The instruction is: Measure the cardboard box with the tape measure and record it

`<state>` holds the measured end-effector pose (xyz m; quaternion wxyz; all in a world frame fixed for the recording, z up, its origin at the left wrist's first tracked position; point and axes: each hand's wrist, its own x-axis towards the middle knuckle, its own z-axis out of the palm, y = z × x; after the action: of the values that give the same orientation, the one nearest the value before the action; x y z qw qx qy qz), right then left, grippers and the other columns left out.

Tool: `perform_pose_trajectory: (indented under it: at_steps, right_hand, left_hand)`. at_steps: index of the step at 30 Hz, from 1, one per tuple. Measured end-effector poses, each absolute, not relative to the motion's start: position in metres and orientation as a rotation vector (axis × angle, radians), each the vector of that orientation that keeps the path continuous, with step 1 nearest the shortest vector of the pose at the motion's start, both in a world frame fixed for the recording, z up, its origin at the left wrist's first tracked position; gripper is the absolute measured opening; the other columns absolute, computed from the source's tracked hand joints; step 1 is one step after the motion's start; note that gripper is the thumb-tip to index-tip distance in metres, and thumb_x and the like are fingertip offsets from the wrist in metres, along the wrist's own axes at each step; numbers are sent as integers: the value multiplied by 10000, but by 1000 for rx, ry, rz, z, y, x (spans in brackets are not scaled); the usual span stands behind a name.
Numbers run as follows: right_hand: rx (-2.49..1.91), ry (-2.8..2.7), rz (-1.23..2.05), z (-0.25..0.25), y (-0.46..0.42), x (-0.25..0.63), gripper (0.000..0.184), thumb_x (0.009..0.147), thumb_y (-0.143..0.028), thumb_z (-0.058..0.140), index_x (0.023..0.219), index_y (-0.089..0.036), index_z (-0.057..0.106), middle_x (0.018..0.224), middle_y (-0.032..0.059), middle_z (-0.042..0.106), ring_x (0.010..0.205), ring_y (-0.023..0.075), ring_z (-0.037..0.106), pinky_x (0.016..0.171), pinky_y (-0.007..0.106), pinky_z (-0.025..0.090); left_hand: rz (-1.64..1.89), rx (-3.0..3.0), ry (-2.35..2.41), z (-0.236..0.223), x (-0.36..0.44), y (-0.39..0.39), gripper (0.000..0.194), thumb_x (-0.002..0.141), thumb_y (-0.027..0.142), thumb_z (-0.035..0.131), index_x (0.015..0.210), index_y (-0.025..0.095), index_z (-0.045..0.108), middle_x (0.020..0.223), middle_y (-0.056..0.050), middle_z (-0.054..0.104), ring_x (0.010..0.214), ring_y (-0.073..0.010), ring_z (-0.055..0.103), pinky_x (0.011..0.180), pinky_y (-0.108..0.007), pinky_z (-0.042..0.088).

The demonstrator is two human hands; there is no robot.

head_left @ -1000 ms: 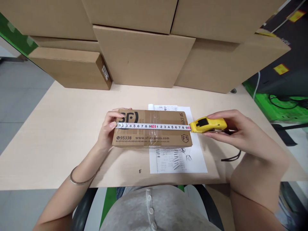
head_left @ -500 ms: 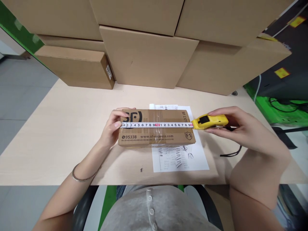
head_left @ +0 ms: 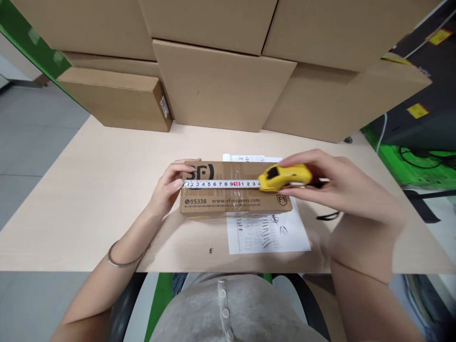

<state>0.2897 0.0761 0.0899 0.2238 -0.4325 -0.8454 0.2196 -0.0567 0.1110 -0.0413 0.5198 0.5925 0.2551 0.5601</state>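
Note:
A small brown cardboard box [head_left: 213, 192] with SF lettering and clear tape lies in front of me, partly over a printed sheet [head_left: 267, 235]. My left hand [head_left: 169, 185] grips the box's left end, its thumb pressing the end of the white tape blade [head_left: 221, 184] there. The blade runs flat along the top of the box to the yellow tape measure [head_left: 285, 178]. My right hand [head_left: 320, 183] is closed around the tape measure's case, which is over the right part of the box. A black wrist strap [head_left: 327, 216] hangs below that hand.
Large cardboard boxes [head_left: 224, 85] form a wall along the back of the table [head_left: 89, 213]. A flatter closed box [head_left: 117, 102] stands at the back left. Dark equipment [head_left: 420, 104] and cables on a green surface [head_left: 413, 166] are at the right.
My right hand has moved left with the tape measure, so its case now covers part of the box and less blade shows. My left hand stays at the box's left end.

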Motion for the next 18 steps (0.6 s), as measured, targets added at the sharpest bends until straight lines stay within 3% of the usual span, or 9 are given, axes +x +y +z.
perform_pose_trajectory:
  at_steps: [3, 5, 7, 8, 10, 11, 13, 15, 18]
  right_hand:
    - [-1050, -2434, 656, 89, 90, 242, 441, 904, -379, 692, 1313, -280, 564, 1186, 24, 716, 906, 194, 710, 756, 293, 551]
    - [-940, -2495, 650, 86, 98, 213, 436, 933, -322, 653, 1349, -282, 528, 1271, 19, 689, 1013, 200, 698, 835, 306, 538]
    - [-831, -2538, 667, 84, 105, 192, 408, 966, -277, 602, 1362, -285, 504, 1326, 14, 664, 1095, 198, 674, 894, 318, 521]
    - [-787, -2551, 686, 84, 107, 184, 392, 979, -260, 582, 1361, -285, 499, 1338, 14, 657, 1119, 197, 663, 914, 324, 515]
    - [-708, -2560, 727, 84, 111, 177, 373, 988, -239, 565, 1352, -283, 498, 1347, 16, 650, 1137, 198, 652, 940, 334, 509]
    - [-679, -2555, 742, 86, 112, 176, 370, 988, -235, 566, 1349, -282, 498, 1349, 16, 648, 1143, 199, 649, 949, 336, 509]
    - [-659, -2512, 746, 92, 113, 181, 376, 983, -244, 578, 1349, -280, 499, 1358, 13, 639, 1156, 202, 643, 963, 339, 511]
    - [-699, -2413, 740, 100, 110, 189, 400, 974, -292, 605, 1358, -271, 498, 1367, 18, 623, 1152, 203, 644, 949, 330, 526]
    - [-796, -2249, 803, 107, 98, 199, 488, 943, -391, 651, 1382, -266, 477, 1332, 26, 624, 1093, 194, 666, 859, 295, 555]
  left_hand:
    - [1307, 1535, 641, -45, -63, 112, 290, 934, 429, 599, 1163, 310, 733, 1344, -52, 675, 1347, -288, 541, 1099, -450, 440]
    - [1278, 1644, 586, -47, -70, 114, 473, 934, 581, 547, 1296, 308, 680, 1450, -75, 597, 1415, -322, 463, 1162, -499, 377]
    - [1204, 1772, 520, -48, -76, 113, 809, 763, 751, 654, 1437, 310, 570, 1548, -99, 489, 1466, -385, 370, 1205, -551, 310]
    - [1154, 1833, 519, -47, -79, 112, 998, 632, 751, 769, 1492, 320, 500, 1572, -111, 449, 1477, -416, 336, 1214, -576, 286]
    - [1071, 1920, 600, -46, -81, 107, 1254, 435, 543, 968, 1539, 347, 405, 1563, -126, 435, 1474, -449, 314, 1216, -619, 260]
    - [1063, 1940, 653, -45, -80, 104, 1287, 396, 416, 1006, 1531, 353, 402, 1534, -126, 455, 1466, -449, 321, 1216, -629, 252]
    - [1123, 1895, 728, -41, -75, 96, 1217, 401, 288, 1003, 1484, 343, 450, 1490, -113, 481, 1446, -434, 354, 1215, -615, 265]
    - [1202, 1682, 780, -37, -67, 90, 1048, 493, 315, 962, 1432, 325, 499, 1484, -96, 496, 1413, -407, 417, 1189, -560, 347]
    - [1151, 1163, 892, -28, -53, 85, 712, 699, 399, 824, 1349, 269, 566, 1395, -93, 613, 1255, -362, 601, 1011, -455, 543]
